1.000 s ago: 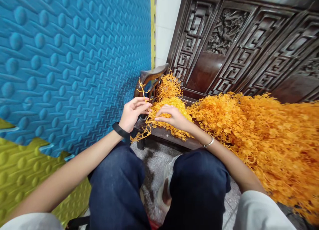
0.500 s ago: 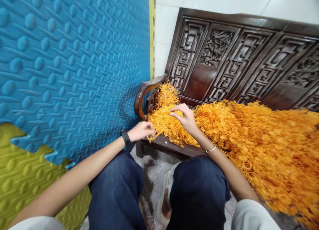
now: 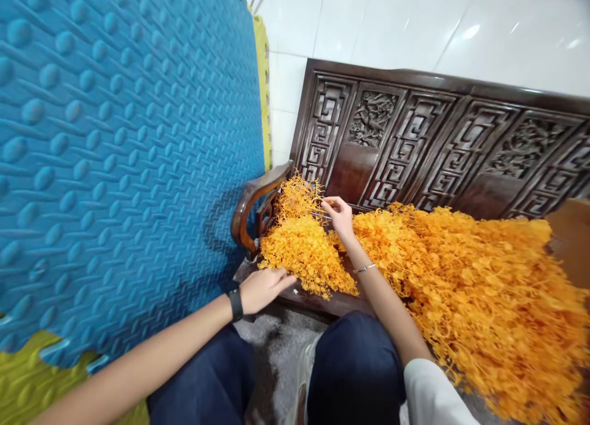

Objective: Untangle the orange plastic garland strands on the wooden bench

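Observation:
A big heap of orange plastic sprigs (image 3: 470,277) covers the seat of a dark carved wooden bench (image 3: 415,136). A smaller pile of the same sprigs (image 3: 304,253) lies at the bench's left end by the armrest (image 3: 251,201). My left hand (image 3: 265,288), with a black wristband, rests at the front edge of the seat, fingers loosely extended toward the small pile, holding nothing. My right hand (image 3: 338,216), with a thin bracelet on the wrist, reaches to the back of the small pile, fingers curled and pinching at the sprigs there.
A blue studded foam mat (image 3: 120,148) stands upright on the left, with a yellow-green mat (image 3: 27,382) below it. White wall tiles (image 3: 391,26) rise behind the bench. My knees in dark trousers (image 3: 354,370) are below, above a speckled floor (image 3: 281,351).
My left hand has let go of the sprig it held and dropped to the seat's front edge. My right hand has reached farther back along the small pile. The view has tilted upward.

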Demonstrator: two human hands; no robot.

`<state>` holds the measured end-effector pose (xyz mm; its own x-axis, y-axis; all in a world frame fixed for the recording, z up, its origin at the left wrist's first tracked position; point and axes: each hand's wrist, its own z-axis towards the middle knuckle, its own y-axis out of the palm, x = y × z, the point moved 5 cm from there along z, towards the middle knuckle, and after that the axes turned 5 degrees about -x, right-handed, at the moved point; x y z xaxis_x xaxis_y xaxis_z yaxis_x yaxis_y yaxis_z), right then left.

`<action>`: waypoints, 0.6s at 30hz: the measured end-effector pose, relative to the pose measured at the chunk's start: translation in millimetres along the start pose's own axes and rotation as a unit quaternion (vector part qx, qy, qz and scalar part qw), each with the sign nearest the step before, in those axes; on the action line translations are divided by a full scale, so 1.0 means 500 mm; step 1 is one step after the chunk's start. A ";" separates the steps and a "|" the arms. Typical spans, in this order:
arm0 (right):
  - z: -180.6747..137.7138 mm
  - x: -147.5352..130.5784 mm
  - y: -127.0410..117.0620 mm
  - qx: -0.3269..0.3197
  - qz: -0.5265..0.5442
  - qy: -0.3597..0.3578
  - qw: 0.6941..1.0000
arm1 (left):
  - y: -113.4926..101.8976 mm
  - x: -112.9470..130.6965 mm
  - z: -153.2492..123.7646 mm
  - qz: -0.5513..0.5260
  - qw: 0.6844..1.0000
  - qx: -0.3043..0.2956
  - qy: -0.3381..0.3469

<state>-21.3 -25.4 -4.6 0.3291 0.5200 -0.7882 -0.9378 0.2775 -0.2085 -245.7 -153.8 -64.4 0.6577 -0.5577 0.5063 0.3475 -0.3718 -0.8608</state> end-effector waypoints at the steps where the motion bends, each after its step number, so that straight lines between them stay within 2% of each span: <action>1: 0.022 0.017 0.005 -0.002 0.003 0.010 1.000 | 0.007 0.007 -0.002 0.041 0.999 -0.022 0.009; 4: 0.097 0.059 0.026 -0.017 -0.008 0.026 0.999 | 0.036 0.020 -0.010 0.124 0.984 -0.116 0.049; 7: 0.178 0.086 0.047 -0.028 -0.012 0.023 0.999 | 0.054 0.023 -0.024 0.179 0.967 -0.159 0.084; 12: 0.298 0.128 0.083 -0.052 -0.008 0.023 0.998 | 0.084 0.024 -0.036 0.222 0.956 -0.159 0.104; 15: 0.348 0.167 0.107 -0.050 -0.016 0.031 0.998 | 0.132 0.016 -0.033 0.254 0.941 -0.171 0.142; 18: 0.376 0.217 0.118 -0.015 -0.041 0.044 0.998 | 0.176 -0.005 -0.028 0.292 0.929 -0.142 0.175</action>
<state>-20.3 199.5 6.5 0.3957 0.4226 -0.8154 -0.9113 0.2908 -0.2915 -226.0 -195.4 -140.6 0.4037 -0.9148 -0.0153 -0.2240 -0.0826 -0.9711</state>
